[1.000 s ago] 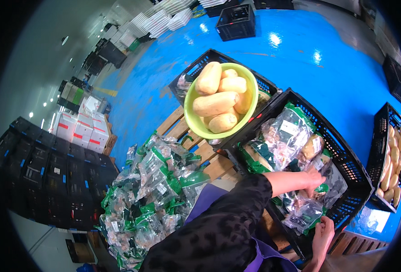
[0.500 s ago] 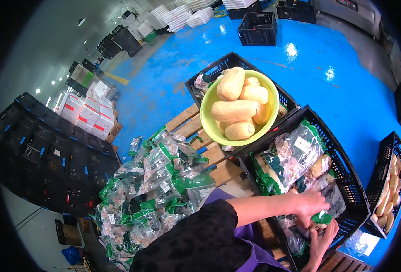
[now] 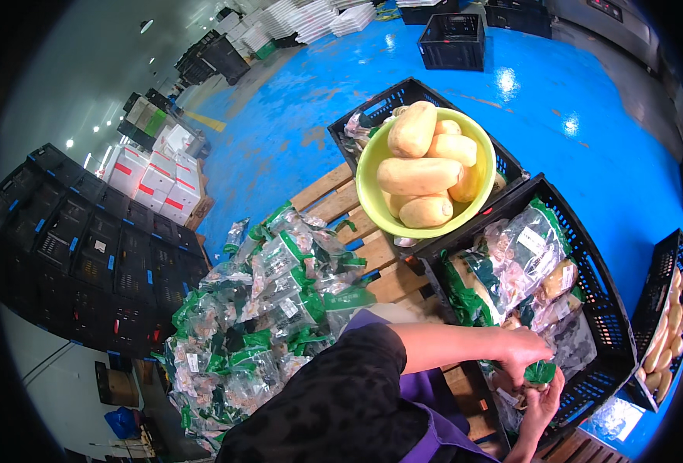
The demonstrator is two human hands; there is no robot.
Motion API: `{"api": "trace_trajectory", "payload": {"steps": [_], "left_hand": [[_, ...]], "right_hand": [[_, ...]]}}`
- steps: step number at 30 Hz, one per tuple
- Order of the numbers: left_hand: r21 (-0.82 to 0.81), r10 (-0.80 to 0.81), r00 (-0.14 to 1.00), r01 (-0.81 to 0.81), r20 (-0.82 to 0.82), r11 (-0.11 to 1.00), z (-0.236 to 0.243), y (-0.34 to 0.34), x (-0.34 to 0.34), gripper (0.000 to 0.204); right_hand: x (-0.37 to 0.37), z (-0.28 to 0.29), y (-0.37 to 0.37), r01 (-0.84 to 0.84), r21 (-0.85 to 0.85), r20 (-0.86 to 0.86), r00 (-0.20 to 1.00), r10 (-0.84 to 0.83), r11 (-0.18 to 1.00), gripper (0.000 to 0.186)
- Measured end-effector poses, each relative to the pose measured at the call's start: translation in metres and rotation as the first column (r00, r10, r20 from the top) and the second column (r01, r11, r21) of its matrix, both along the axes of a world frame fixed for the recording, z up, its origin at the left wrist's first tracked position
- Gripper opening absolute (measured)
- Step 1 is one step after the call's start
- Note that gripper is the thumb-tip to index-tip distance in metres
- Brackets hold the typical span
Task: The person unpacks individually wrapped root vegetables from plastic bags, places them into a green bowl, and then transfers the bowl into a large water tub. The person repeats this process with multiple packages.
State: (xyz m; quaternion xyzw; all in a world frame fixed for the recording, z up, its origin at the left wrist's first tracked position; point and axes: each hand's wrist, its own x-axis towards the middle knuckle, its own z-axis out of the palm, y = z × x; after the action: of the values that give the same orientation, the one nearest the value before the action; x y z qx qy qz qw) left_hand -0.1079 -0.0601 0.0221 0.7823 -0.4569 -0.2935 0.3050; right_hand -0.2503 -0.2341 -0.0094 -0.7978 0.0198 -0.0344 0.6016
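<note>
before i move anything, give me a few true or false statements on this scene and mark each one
1. The left hand and right hand are both at a green plastic bag. True.
2. The big pile of bags lies to the right of the hands. False: it lies to their left.
3. Pale vegetables are heaped in a yellow-green bowl. True.
4. The floor beyond the bowl is red. False: it is blue.
5. White boxes with red stripes are stacked at the left of the view. True.

Crumpled plastic film on the held bag (image 3: 540,372)! | smooth plastic bowl (image 3: 368,181) | rough wooden pallet (image 3: 392,282) | matt plastic crate (image 3: 598,282) | oh, glossy floor (image 3: 546,100)!
</note>
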Motion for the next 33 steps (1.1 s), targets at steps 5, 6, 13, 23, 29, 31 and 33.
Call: {"api": "trace_trajectory", "payload": {"steps": [5,6,13,23,29,31,33], "left_hand": [[0.080,0.007,0.999,-0.010,0.032,0.997,-0.010,0.010,-0.004,0.055],[0.081,0.004,1.000,-0.004,0.000,0.997,-0.006,0.011,0.000,0.055],[-0.217,0.089,0.975,-0.043,0.205,0.975,-0.016,0.008,-0.010,0.049],[-0.391,0.126,0.946,0.000,0.297,0.920,-0.022,-0.013,-0.017,0.016],[-0.453,0.079,0.947,0.074,0.310,0.888,-0.014,-0.007,-0.015,0.009],[-0.439,0.081,0.957,0.053,0.280,0.897,-0.017,-0.007,-0.019,0.010],[-0.495,0.129,0.972,-0.017,0.194,0.869,-0.029,-0.013,-0.021,0.012]], "right_hand": [[0.010,-0.001,0.014,0.031,0.031,-0.032,0.999,-0.030,0.999,0.021],[0.012,-0.002,0.012,0.033,0.064,-0.051,0.998,-0.030,0.997,0.020],[0.016,0.011,0.020,0.101,-0.354,0.195,0.980,-0.032,0.930,0.020],[0.018,0.002,0.015,0.204,-0.374,0.256,0.960,-0.110,0.905,0.020],[0.026,0.024,0.019,0.150,-0.365,0.205,0.976,-0.078,0.919,0.019],[0.027,0.034,0.025,0.152,-0.364,0.233,0.970,-0.068,0.919,0.021],[0.021,0.018,0.020,0.191,-0.370,0.204,0.971,-0.121,0.909,0.021]]}}
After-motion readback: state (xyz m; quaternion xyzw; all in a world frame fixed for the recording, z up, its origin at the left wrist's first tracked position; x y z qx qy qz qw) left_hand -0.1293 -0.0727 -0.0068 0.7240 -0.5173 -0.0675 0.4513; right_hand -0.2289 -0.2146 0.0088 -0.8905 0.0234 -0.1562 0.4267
